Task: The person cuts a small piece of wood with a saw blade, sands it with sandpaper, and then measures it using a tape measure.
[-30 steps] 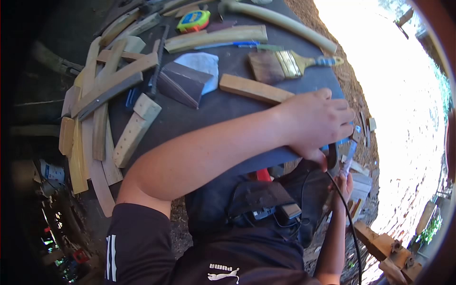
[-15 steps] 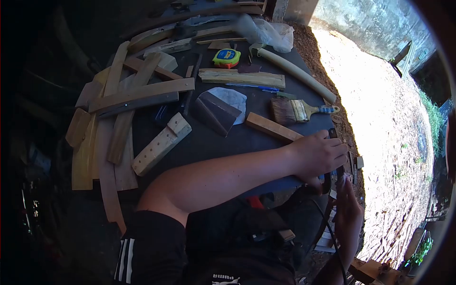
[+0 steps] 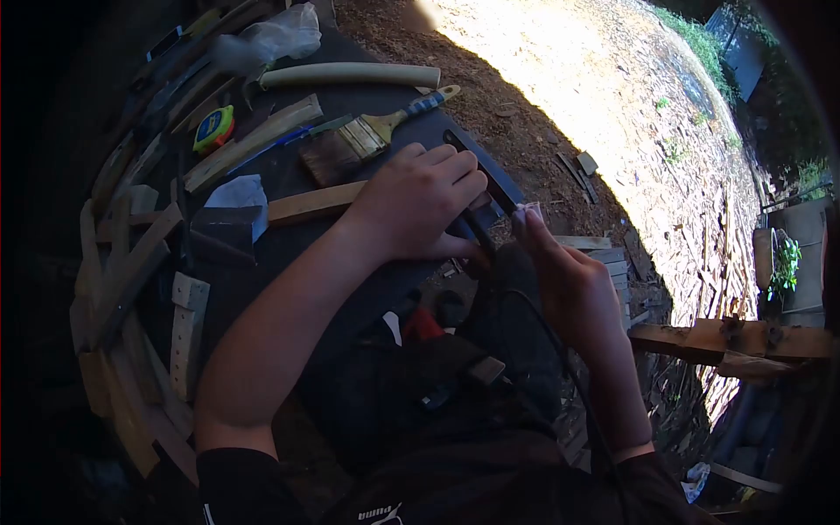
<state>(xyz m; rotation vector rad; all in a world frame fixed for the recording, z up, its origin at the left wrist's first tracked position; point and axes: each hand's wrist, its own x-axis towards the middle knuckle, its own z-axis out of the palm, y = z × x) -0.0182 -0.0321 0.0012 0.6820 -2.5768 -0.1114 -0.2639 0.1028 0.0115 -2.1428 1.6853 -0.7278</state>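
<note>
A dark flat bar (image 3: 494, 175) with a hole near its upper end lies along the table's near right corner. My left hand (image 3: 420, 201) is closed over it, fingers curled at its side and thumb tucked below. Beneath that hand runs a squared wooden stick (image 3: 315, 204), its right end hidden. My right hand (image 3: 573, 284) pinches the bar's lower end with thumb and fingers; a small pale bit shows at the fingertips. A thin black cord (image 3: 538, 319) hangs past the right wrist. Just beyond my left hand lies a paintbrush (image 3: 350, 144).
The dark table (image 3: 289, 293) carries a tape measure (image 3: 213, 129), a pale curved rod (image 3: 350, 75), a plastic bag (image 3: 278, 39), folded sandpaper (image 3: 229, 232), a drilled wood block (image 3: 187, 328) and piled wood strips (image 3: 122, 289). Rough ground with wood scraps (image 3: 586, 166) borders it.
My view has turned to the right, so the table things sit further left. Both hands stay at the dark bar, and more of my right hand and forearm shows.
</note>
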